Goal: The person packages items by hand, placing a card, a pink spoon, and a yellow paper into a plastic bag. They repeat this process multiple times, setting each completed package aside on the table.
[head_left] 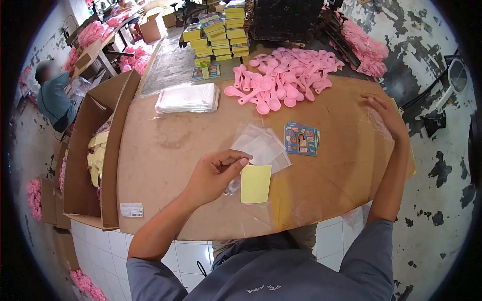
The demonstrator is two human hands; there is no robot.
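Note:
My left hand [219,173] is over the middle of the cardboard-topped table, thumb and forefinger pinched at the top of what looks like a clear plastic bag with a yellow card [255,184] in it. A bit of pink shows at the card's lower edge; the rest is hidden. Just beyond lie several flat clear plastic bags [271,144], fanned out. To their right is a small pile of blue printed cards [301,139]. My right hand [385,114] is at the table's right edge, fingers stretched out and apart, by a crumpled piece of clear plastic [377,125].
Pink plastic spoons [286,80] are heaped at the far side, beside a stack of clear bags [188,98] and bundled cards [216,35]. An open cardboard box [113,160] stands along the left edge. A seated person [56,95] is beyond it.

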